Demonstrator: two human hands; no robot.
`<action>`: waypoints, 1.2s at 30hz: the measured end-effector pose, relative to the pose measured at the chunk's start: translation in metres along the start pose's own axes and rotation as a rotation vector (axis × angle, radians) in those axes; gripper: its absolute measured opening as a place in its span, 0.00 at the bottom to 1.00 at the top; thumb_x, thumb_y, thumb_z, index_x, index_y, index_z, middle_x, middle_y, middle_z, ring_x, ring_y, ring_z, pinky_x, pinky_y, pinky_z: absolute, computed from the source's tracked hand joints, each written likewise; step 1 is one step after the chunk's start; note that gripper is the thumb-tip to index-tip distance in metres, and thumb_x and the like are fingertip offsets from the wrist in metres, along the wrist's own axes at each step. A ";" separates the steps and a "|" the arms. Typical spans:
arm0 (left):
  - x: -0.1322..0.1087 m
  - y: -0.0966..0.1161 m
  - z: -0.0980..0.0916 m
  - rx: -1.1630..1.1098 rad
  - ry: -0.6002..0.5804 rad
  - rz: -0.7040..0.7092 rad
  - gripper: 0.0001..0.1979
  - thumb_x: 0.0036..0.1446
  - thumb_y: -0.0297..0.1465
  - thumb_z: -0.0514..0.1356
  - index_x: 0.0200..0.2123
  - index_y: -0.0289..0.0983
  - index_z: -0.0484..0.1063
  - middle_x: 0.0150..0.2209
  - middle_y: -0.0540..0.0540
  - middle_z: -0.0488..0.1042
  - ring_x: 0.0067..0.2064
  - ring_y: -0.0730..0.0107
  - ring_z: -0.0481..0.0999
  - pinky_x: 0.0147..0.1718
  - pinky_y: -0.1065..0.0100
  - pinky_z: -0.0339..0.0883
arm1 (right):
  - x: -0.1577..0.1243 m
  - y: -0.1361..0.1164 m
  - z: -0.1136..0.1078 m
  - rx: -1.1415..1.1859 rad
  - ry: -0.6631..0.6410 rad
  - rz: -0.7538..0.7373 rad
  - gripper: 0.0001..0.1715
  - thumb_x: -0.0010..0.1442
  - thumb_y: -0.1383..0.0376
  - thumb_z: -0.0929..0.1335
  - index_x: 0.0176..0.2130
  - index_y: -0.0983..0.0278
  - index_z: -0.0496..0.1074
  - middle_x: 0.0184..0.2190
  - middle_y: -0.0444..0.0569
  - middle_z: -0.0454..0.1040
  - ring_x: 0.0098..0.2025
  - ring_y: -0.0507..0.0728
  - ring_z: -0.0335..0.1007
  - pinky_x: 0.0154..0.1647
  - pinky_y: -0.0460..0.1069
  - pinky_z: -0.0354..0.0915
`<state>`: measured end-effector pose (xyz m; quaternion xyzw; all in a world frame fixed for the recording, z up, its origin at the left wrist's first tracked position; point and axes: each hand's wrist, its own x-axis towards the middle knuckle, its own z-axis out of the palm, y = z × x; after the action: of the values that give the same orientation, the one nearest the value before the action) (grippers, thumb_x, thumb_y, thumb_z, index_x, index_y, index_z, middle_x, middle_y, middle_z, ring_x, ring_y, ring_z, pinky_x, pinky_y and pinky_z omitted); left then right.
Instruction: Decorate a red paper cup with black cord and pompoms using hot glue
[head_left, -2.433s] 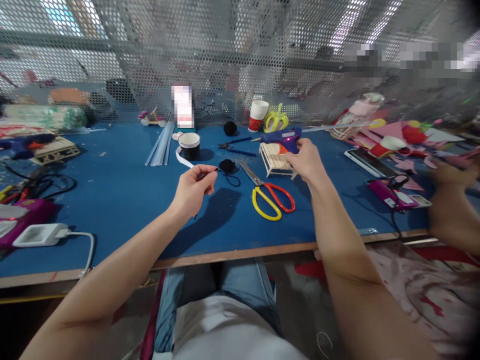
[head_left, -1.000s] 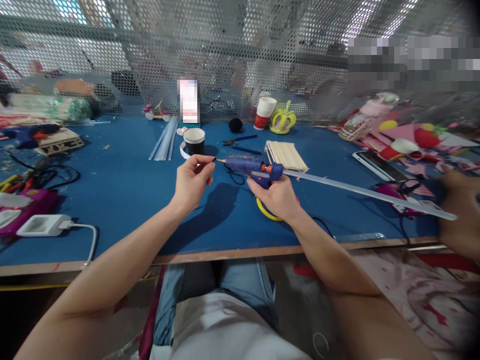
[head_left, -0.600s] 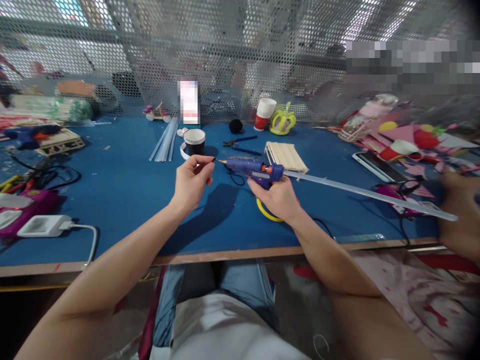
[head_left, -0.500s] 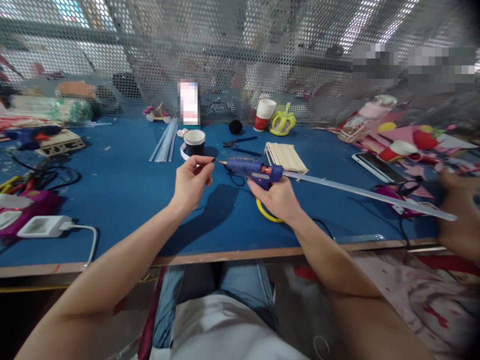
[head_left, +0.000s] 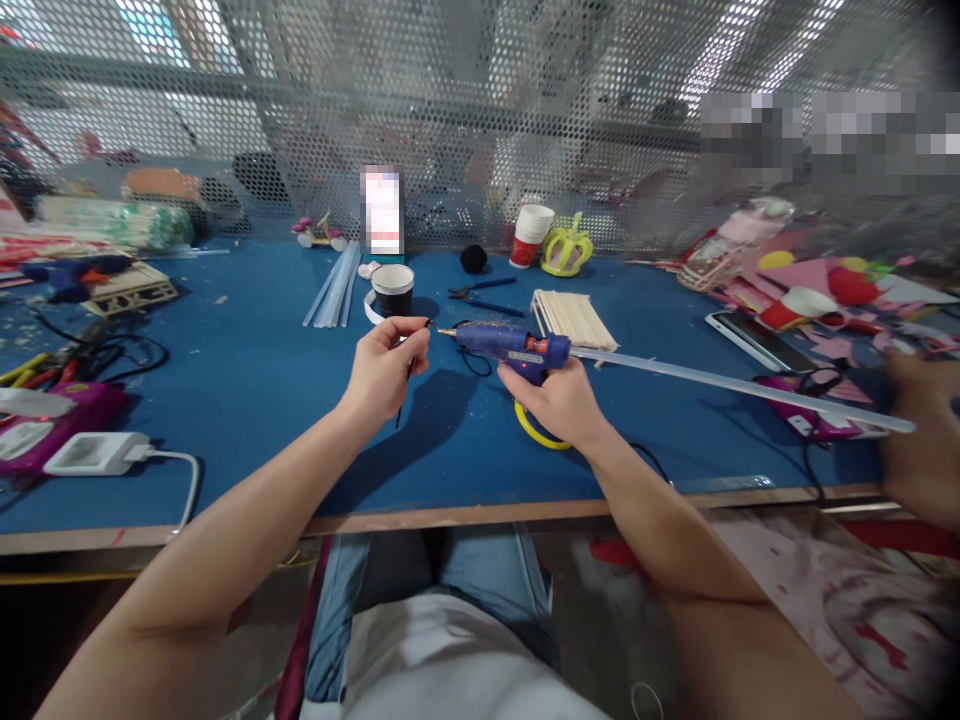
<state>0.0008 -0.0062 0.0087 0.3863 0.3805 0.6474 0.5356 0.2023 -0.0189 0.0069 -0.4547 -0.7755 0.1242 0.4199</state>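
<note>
My right hand [head_left: 559,400] is wrapped round the grip of a blue glue gun [head_left: 487,340], its nozzle pointing left. A long translucent glue stick [head_left: 735,383] sticks out of the gun's back. My left hand [head_left: 386,368] pinches a thin black strip [head_left: 398,412]; one end shows at the fingertips, close to the nozzle, and a length hangs below the palm. Whether nozzle and strip touch I cannot tell. Just behind my left hand stands a black paper cup [head_left: 392,290] with a white inside. A yellow ring [head_left: 536,428] lies under my right hand.
Behind the gun lie blue-handled pliers [head_left: 487,297], a stick raft [head_left: 576,318] and a black pompom [head_left: 473,259]. Glue sticks [head_left: 334,285] and a phone [head_left: 382,215] are at the back. A white plug adapter [head_left: 97,453] sits left. Another person's hand [head_left: 919,420] is at right.
The hanging length of black strip now shows below my left palm. Both hands hold nearly the same place; the whole view has shifted slightly.
</note>
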 end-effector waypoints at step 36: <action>-0.003 0.003 -0.001 -0.076 -0.079 -0.056 0.07 0.43 0.24 0.65 0.29 0.33 0.71 0.21 0.52 0.65 0.22 0.81 0.63 0.19 0.76 0.55 | 0.003 -0.014 -0.008 0.403 -0.137 0.297 0.11 0.54 0.59 0.68 0.30 0.65 0.69 0.13 0.39 0.64 0.14 0.49 0.60 0.18 0.47 0.61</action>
<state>-0.0013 -0.0092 0.0104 0.3804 0.3449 0.6303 0.5823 0.1994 -0.0257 0.0213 -0.4612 -0.6865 0.3671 0.4258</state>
